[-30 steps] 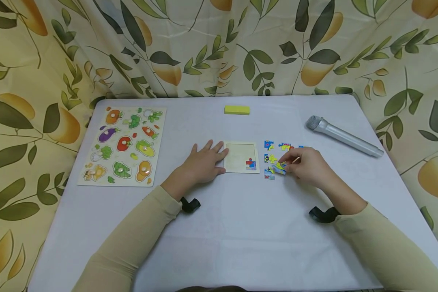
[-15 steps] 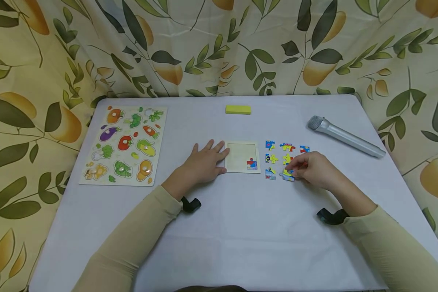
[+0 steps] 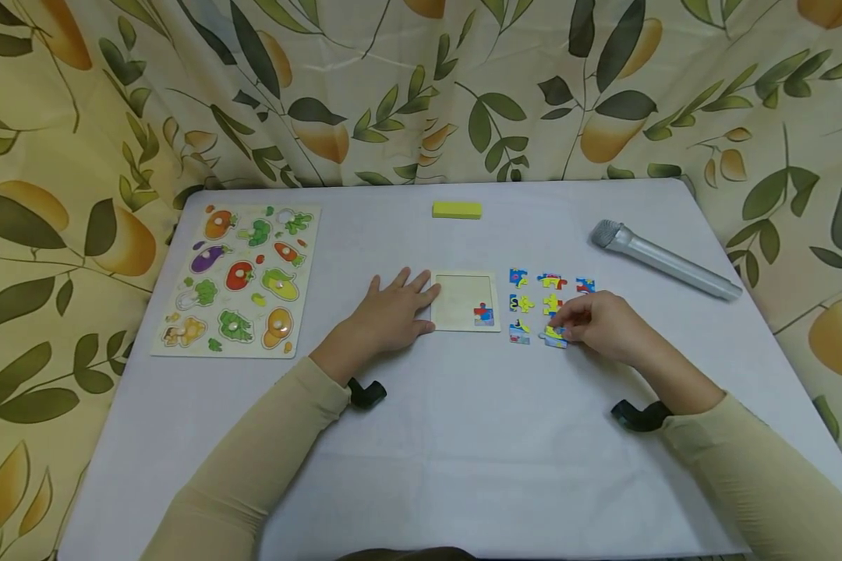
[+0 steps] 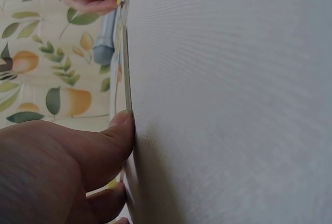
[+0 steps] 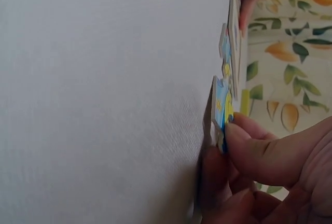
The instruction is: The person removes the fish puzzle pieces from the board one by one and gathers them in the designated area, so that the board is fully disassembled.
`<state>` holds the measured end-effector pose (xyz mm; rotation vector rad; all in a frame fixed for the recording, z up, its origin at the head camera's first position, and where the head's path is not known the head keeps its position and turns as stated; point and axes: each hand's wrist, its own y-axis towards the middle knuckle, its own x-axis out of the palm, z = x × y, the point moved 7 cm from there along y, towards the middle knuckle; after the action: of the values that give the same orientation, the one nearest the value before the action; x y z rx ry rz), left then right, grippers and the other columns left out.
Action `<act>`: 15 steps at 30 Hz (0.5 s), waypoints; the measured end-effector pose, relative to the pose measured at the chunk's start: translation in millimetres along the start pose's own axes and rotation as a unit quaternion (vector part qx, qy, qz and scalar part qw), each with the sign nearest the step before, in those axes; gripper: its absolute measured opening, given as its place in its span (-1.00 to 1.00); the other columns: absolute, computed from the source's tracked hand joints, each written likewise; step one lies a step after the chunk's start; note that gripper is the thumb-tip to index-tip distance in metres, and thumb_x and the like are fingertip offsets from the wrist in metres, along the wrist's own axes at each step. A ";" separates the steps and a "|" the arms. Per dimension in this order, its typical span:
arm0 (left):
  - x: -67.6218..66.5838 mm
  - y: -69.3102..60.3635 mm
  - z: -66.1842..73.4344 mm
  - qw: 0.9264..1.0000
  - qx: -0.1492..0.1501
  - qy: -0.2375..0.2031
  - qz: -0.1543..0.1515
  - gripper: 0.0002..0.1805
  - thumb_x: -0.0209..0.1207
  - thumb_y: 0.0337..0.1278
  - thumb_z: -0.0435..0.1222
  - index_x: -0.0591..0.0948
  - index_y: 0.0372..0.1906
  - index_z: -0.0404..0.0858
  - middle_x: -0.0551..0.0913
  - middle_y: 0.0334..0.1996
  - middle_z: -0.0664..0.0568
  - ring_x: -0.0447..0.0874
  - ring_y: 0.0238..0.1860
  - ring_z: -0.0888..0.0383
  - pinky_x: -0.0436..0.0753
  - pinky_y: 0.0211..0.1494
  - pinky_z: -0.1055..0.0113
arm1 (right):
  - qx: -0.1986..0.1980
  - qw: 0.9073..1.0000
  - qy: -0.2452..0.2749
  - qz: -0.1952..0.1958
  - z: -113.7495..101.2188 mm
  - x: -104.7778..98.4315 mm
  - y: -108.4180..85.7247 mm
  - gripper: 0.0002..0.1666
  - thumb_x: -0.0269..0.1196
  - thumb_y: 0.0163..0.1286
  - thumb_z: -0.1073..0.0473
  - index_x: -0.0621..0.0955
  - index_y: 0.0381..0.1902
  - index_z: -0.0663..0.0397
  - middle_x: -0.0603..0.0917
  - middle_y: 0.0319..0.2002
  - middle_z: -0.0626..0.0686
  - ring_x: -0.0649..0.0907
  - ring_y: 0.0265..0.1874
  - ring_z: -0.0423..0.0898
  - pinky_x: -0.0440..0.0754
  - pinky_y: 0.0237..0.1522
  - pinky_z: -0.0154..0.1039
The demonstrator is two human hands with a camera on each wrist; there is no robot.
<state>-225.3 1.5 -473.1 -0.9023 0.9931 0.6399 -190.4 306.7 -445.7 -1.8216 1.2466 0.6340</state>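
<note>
My left hand (image 3: pixel 393 315) lies with its fingers spread at the left edge of a pale square puzzle tray (image 3: pixel 456 326), touching it. One red and blue jigsaw piece (image 3: pixel 483 315) sits in the tray's lower right corner. To the right, my right hand (image 3: pixel 596 323) pinches a blue and yellow jigsaw piece (image 5: pixel 220 102) between thumb and fingers. In the right wrist view its near edge is tilted up off the cloth. Several loose jigsaw pieces (image 3: pixel 519 304) lie in rows between the tray and my right hand, which may hide part of the rows.
At the left lies a vegetable peg board (image 3: pixel 256 253). A yellow block (image 3: pixel 457 209) rests near the table's back edge, and a silver microphone (image 3: pixel 666 261) lies at the back right. White cloth covers the table (image 3: pixel 435 452); a patterned curtain hangs behind it.
My right hand has moved right with the pinched piece, from beside the left column to the bottom of the middle column, uncovering pieces. It then stays nearly still. The left hand keeps its place.
</note>
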 end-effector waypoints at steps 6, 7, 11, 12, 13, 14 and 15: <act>0.0 0.0 -1.2 1.000 0.002 0.000 0.001 -0.17 0.16 0.56 0.14 0.13 0.76 0.13 -0.03 0.80 0.12 -0.18 0.82 -0.10 -0.05 0.72 -0.44 | -0.006 0.999 -0.027 0.029 -5.4 2.3 -0.9 -0.83 0.45 0.35 0.39 0.83 -0.13 0.10 0.79 -0.03 0.22 0.65 -0.06 0.09 0.53 -0.09 -0.22; 0.1 0.0 -1.3 1.000 0.003 0.001 0.001 -0.17 0.16 0.56 0.14 0.13 0.76 0.13 -0.03 0.80 0.12 -0.18 0.82 -0.10 -0.05 0.72 -0.44 | -0.007 0.999 -0.032 0.034 -6.2 2.5 -1.2 -0.83 0.45 0.34 0.39 0.82 -0.13 0.10 0.79 -0.09 0.19 0.65 -0.09 0.07 0.53 -0.09 -0.20; 0.4 0.2 -1.2 1.000 0.005 0.002 0.001 -0.17 0.16 0.57 0.14 0.13 0.76 0.13 -0.03 0.80 0.11 -0.18 0.82 -0.11 -0.05 0.72 -0.45 | -0.002 0.998 -0.049 0.044 -7.2 3.7 -2.1 -0.81 0.42 0.35 0.39 0.78 -0.12 0.09 0.74 -0.25 0.08 0.62 -0.16 0.05 0.50 -0.11 -0.16; 0.3 0.0 -1.0 1.000 0.005 0.002 0.001 -0.17 0.16 0.57 0.14 0.13 0.76 0.13 -0.02 0.80 0.11 -0.17 0.82 -0.11 -0.04 0.72 -0.45 | 0.001 0.998 -0.052 0.045 -7.3 4.2 -2.6 -0.82 0.41 0.36 0.38 0.77 -0.12 0.08 0.73 -0.25 0.07 0.61 -0.16 0.04 0.50 -0.12 -0.15; 0.2 -0.1 -0.7 1.000 0.006 0.003 0.001 -0.17 0.16 0.57 0.14 0.13 0.76 0.13 -0.02 0.80 0.11 -0.17 0.82 -0.11 -0.04 0.72 -0.45 | 0.004 0.997 -0.057 0.046 -7.2 4.5 -3.0 -0.82 0.41 0.37 0.37 0.77 -0.11 0.07 0.72 -0.26 0.06 0.61 -0.16 0.04 0.50 -0.12 -0.15; 0.1 -0.2 -0.4 1.000 0.006 0.003 0.001 -0.17 0.16 0.57 0.14 0.13 0.76 0.12 -0.02 0.80 0.11 -0.17 0.82 -0.11 -0.04 0.72 -0.45 | 0.006 0.997 -0.061 0.048 -7.5 4.7 -3.4 -0.83 0.41 0.37 0.36 0.76 -0.11 0.07 0.71 -0.26 0.06 0.61 -0.17 0.04 0.50 -0.12 -0.15; 0.0 -0.3 -0.2 1.000 0.006 0.004 0.001 -0.17 0.16 0.57 0.14 0.13 0.76 0.12 -0.02 0.80 0.10 -0.17 0.82 -0.11 -0.03 0.72 -0.45 | 0.007 0.997 -0.066 0.051 -7.8 4.7 -3.7 -0.83 0.41 0.38 0.35 0.76 -0.10 0.07 0.70 -0.27 0.06 0.60 -0.18 0.04 0.49 -0.13 -0.15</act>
<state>-225.1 1.1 -473.0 -0.8936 1.0047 0.6312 -185.5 298.3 -443.8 -1.6860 1.2572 0.7872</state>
